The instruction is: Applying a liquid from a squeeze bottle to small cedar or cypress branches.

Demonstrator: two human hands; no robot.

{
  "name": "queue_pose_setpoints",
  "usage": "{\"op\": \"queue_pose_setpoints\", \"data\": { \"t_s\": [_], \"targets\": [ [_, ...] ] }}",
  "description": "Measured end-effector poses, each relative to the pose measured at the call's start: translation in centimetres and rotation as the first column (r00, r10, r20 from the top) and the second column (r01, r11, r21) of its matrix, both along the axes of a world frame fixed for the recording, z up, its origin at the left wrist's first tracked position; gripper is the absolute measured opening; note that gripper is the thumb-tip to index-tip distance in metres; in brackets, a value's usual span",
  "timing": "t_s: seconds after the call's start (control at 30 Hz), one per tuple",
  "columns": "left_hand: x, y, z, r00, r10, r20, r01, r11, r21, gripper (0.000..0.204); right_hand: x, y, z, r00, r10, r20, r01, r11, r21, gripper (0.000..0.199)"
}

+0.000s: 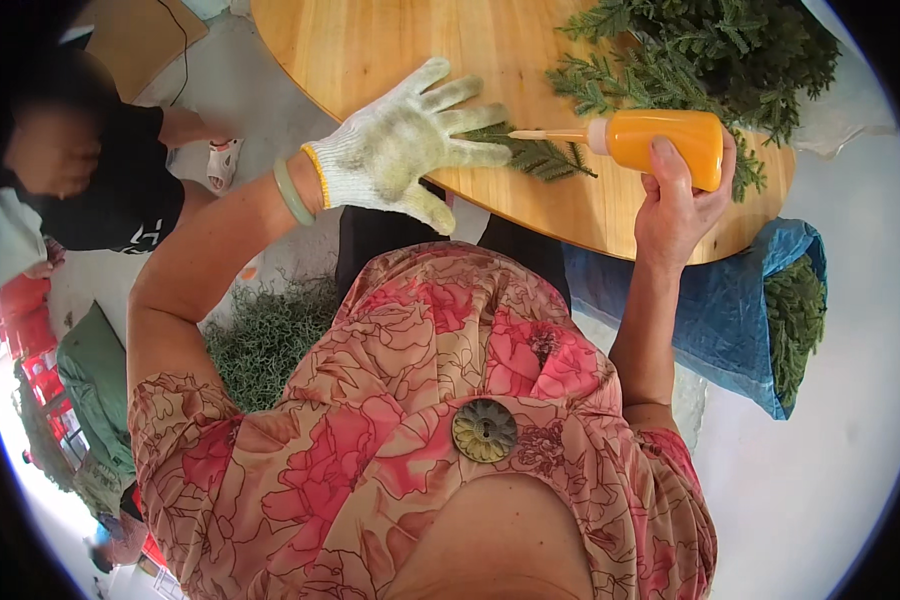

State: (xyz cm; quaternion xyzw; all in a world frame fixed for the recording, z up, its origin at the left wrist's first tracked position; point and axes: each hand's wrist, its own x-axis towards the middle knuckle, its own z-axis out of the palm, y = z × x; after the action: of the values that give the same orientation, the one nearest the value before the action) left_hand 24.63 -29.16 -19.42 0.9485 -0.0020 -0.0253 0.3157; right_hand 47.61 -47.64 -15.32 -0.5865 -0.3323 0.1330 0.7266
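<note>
My left hand [410, 140] wears a white knit glove with greenish-grey stains. Its fingers are spread over the near edge of a round wooden table [370, 50]. Beside those fingertips lies a small green fir-like sprig [550, 160], partly hidden behind them. In my bare right hand [675, 215] is an orange squeeze bottle [660, 140], held tilted on its side. Its long thin nozzle [550, 134] points left, with the tip close to the gloved fingers and above the sprig. Whether the tip touches anything, I cannot tell.
A pile of green branches [730, 50] covers the table's far right. Below the table's right edge, a blue sack [730, 320] holds more greenery. Thin green foliage [270, 335] lies on the floor at my left. A person in dark clothes [120, 170] is at the left.
</note>
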Motion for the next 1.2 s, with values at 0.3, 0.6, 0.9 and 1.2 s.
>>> {"op": "queue_pose_setpoints", "data": {
  "t_s": [0.3,0.6,0.9,1.2],
  "targets": [
    [-0.1,0.4,-0.6,0.999,0.014,-0.034,-0.017,0.996,-0.092,0.098,0.3,-1.1,0.6,0.998,-0.046,-0.033,0.046,0.999,-0.006,0.052],
    [0.2,-0.4,0.8,1.000,-0.005,-0.008,0.007,0.950,0.312,0.099,1.1,-2.4,0.6,0.995,-0.076,-0.064,0.076,0.997,0.006,0.052],
    [0.2,-0.2,0.4,0.998,-0.031,0.059,0.009,0.943,0.334,0.099,1.9,-3.6,0.6,0.994,-0.086,-0.064,0.089,0.995,0.049,0.049],
    [0.9,-0.4,0.9,0.999,0.008,-0.054,0.000,0.989,0.149,0.099,2.1,-4.6,1.0,0.989,-0.134,-0.066,0.139,0.988,0.071,0.048]
  ]
}}
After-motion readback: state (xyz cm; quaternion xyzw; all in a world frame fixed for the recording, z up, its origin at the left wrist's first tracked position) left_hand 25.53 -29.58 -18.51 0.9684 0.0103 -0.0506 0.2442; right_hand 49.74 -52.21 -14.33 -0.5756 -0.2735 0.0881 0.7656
